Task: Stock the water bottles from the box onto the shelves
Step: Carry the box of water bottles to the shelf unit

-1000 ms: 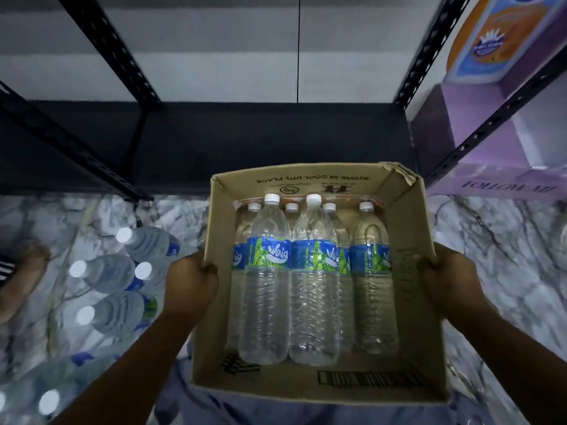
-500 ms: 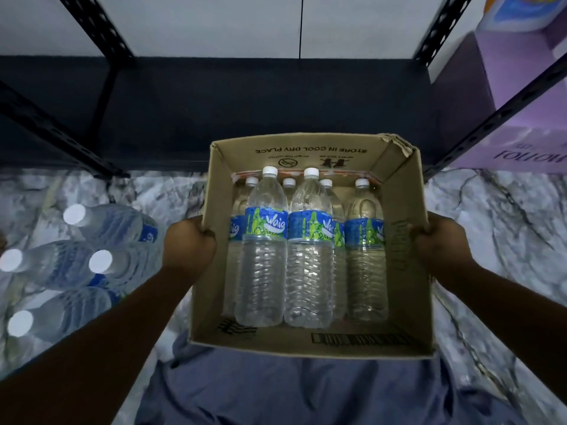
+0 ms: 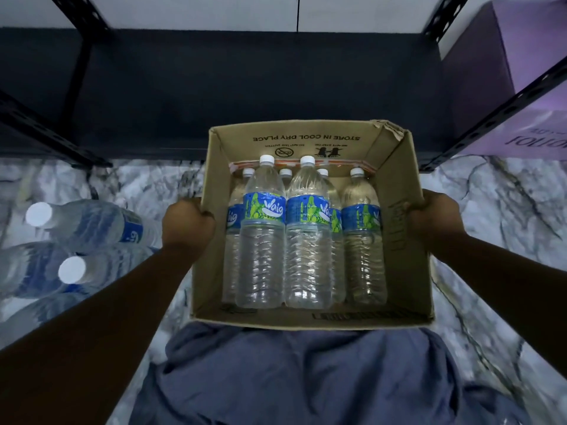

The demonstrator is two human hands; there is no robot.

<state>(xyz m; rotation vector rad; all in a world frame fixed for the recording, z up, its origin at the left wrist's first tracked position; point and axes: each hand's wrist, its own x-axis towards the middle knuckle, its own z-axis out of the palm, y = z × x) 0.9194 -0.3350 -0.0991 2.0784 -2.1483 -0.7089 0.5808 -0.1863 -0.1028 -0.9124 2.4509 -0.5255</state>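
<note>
An open cardboard box (image 3: 402, 271) is held in front of me over my lap. Several clear water bottles (image 3: 262, 237) with white caps and blue-green labels lie in it, caps pointing away from me. My left hand (image 3: 187, 223) grips the box's left wall and my right hand (image 3: 435, 217) grips its right wall. Beyond the box lies the dark bottom shelf (image 3: 245, 81) of a black metal rack, with nothing on the visible part.
More water bottles (image 3: 89, 223) lie on the marble floor (image 3: 497, 204) at the left. Black perforated rack posts (image 3: 46, 136) stand left and right of the shelf. A purple carton (image 3: 527, 87) sits on the neighbouring shelf at the right.
The view has tilted down and the box sits lower and further from me, with my blue-clad lap showing under it. Both hands keep their hold on the box sides.
</note>
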